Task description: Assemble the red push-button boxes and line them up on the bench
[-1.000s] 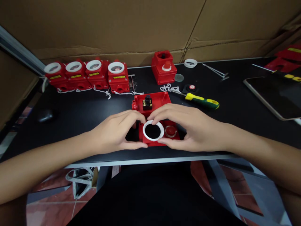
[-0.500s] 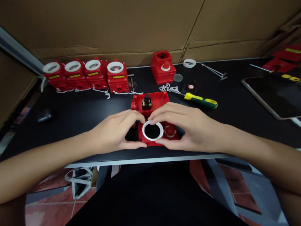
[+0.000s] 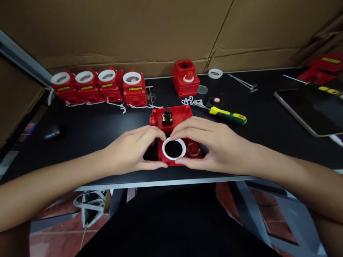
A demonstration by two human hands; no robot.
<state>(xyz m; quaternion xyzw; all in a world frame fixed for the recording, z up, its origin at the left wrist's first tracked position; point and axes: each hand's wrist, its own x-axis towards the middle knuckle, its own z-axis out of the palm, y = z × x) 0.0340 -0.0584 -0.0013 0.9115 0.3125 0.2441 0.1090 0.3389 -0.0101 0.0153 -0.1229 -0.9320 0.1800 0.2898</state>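
Note:
A white ring (image 3: 163, 154) sits on a red housing cover (image 3: 171, 162) near the table's front edge, framing a dark round opening. My right hand (image 3: 214, 144) grips the ring, fingertips on its far rim and thumb on its near rim. From the other side, my left hand (image 3: 136, 148) holds the cover's left end between fingers and thumb. A round red button (image 3: 193, 149) with a white loop around it lies partly under my right hand. Just behind is an open red box base (image 3: 179, 113), with a black switch block (image 3: 167, 117) inside.
Several assembled red boxes (image 3: 134, 93) with white cords stand back left. Behind my hands are another red box (image 3: 184, 80), a loose white ring (image 3: 215, 73), a clear disc (image 3: 202, 89) and a green-yellow screwdriver (image 3: 227, 115). At right lies a phone (image 3: 308, 110); at left, a black mouse (image 3: 51, 132).
My right fingers and thumb have shifted slightly left along the white ring's rim. My left hand stays in place on the cover.

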